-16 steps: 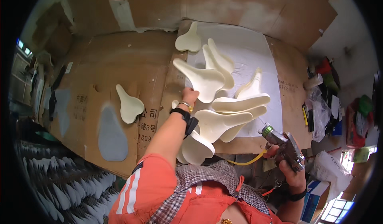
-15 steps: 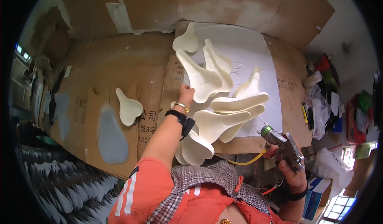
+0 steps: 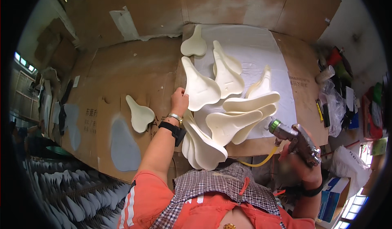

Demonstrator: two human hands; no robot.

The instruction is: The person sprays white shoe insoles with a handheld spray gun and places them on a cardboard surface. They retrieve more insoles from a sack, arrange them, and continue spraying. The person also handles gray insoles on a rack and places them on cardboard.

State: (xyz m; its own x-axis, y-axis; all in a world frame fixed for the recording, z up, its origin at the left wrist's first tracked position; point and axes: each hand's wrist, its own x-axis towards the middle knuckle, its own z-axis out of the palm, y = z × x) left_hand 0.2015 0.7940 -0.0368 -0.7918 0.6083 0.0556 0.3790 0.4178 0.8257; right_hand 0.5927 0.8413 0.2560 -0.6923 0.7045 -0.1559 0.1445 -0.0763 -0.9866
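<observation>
Head view: a cream bicycle-saddle shell (image 3: 201, 91) sits over the left edge of the white sheet (image 3: 241, 34) on the cardboard-covered table (image 3: 118, 76), its left rim pinched by the fingers (image 3: 182, 92) of the left hand (image 3: 179, 101); overlapping shells (image 3: 230, 125) lie alongside. The right hand (image 3: 300, 163) grasps a spray gun (image 3: 301, 141).

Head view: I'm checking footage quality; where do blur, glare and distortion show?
Head view: the right hand looks smeared, its spray gun clearer; same view, lower-right window panes glare; same view, the cardboard tabletop bows and corners go black.
</observation>
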